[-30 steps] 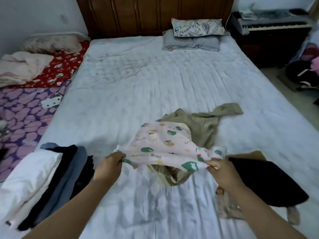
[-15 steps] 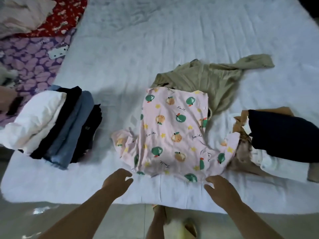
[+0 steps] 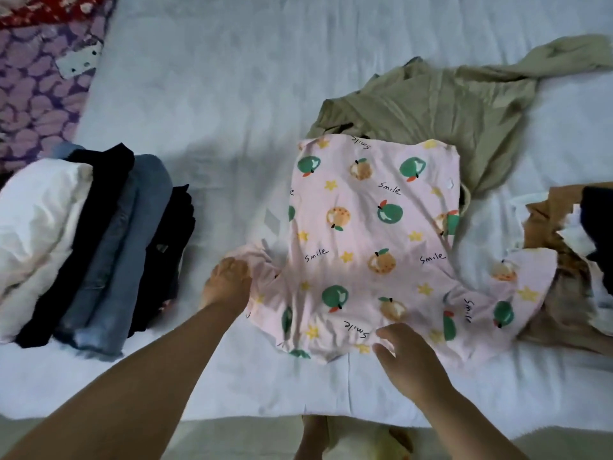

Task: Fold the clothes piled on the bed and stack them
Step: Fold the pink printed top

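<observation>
A pink shirt [image 3: 371, 240] printed with fruit and the word "Smile" lies spread flat near the front edge of the white bed [image 3: 205, 81]. My left hand [image 3: 229, 280] is at its bunched left sleeve, fingers curled into the fabric. Fingers spread, my right hand [image 3: 404, 350] touches the shirt's near edge. An olive garment [image 3: 431, 104] lies crumpled behind the shirt, partly under it. A leaning stack of folded clothes [image 3: 99, 240], white, black and denim, sits at the left.
A heap of brown, white and dark navy clothes [image 3: 564, 260] lies at the right edge, touching the shirt's right sleeve. A purple patterned blanket [image 3: 36, 81] is at the far left. Below the bed's front edge are the floor and my foot in a yellow slipper [image 3: 381, 439].
The shirt, held up in both hands a second ago, now lies flat on the bed. My left hand has reached to the left sleeve; my right hand has come to the near edge.
</observation>
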Available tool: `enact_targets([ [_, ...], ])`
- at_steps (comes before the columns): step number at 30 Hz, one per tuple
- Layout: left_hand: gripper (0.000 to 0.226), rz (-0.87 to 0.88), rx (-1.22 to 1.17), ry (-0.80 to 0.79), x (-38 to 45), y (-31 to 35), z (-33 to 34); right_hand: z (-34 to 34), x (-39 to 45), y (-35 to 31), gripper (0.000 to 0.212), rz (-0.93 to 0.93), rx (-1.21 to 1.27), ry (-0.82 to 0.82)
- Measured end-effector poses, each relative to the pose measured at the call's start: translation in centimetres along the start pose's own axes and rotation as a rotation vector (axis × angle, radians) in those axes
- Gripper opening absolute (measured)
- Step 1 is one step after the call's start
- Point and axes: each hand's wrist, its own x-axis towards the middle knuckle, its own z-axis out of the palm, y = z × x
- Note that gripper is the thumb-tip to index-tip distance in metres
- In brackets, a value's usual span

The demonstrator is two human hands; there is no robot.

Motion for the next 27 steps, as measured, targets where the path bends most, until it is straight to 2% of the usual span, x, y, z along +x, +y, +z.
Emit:
enact_targets([
  [3,0.038,0.017,-0.055,0.111,3.3,0.3,0.5,1.3,1.6,-0.5,0.038,0.012,0.022,0.045],
  [5,0.041,-0.011,-0.126,0.114,4.7,0.4,0.6,2.0,2.6,-0.4,0.026,-0.001,0.045,0.112],
  [7,0.037,-0.081,-0.133,0.023,5.5,0.4,0.1,2.5,3.5,-0.3,0.014,-0.013,0.086,0.182],
  [9,0.024,-0.103,-0.095,-0.1,5.8,0.3,-0.8,2.6,4.0,-0.4,0.015,-0.012,0.117,0.231],
  [11,0.04,-0.103,-0.22,-0.135,5.4,-0.2,-2.1,2.5,4.1,-0.7,0.02,0.012,0.128,0.265],
  [12,0.042,-0.118,-0.367,-0.112,5.1,-0.7,-2.6,2.4,4.1,-0.8,0.022,0.026,0.137,0.275],
  [14,0.029,-0.164,-0.631,0.033,4.2,-2.0,-3.7,2.3,4.1,-1.0,0.021,0.049,0.157,0.284],
  [16,0.01,-0.215,-0.749,0.207,3.1,-3.3,-5.0,2.3,4.1,-1.1,0.019,0.072,0.154,0.276],
  [19,0.009,-0.26,-0.787,0.353,1.0,-4.0,-6.9,2.1,4.1,-1.5,0.02,0.08,0.133,0.257],
  [21,0.009,-0.226,-0.755,0.369,-0.4,-3.0,-8.0,1.9,3.9,-1.7,0.022,0.086,0.138,0.233],
  [24,0.011,-0.143,-0.771,0.311,-2.5,0.6,-8.7,1.4,3.4,-2.2,0.011,0.11,0.175,0.178],
  [27,0.015,-0.012,-0.868,0.211,-5.3,5.7,-7.7,1.2,2.6,-1.9,0.02,0.138,0.213,0.146],
])
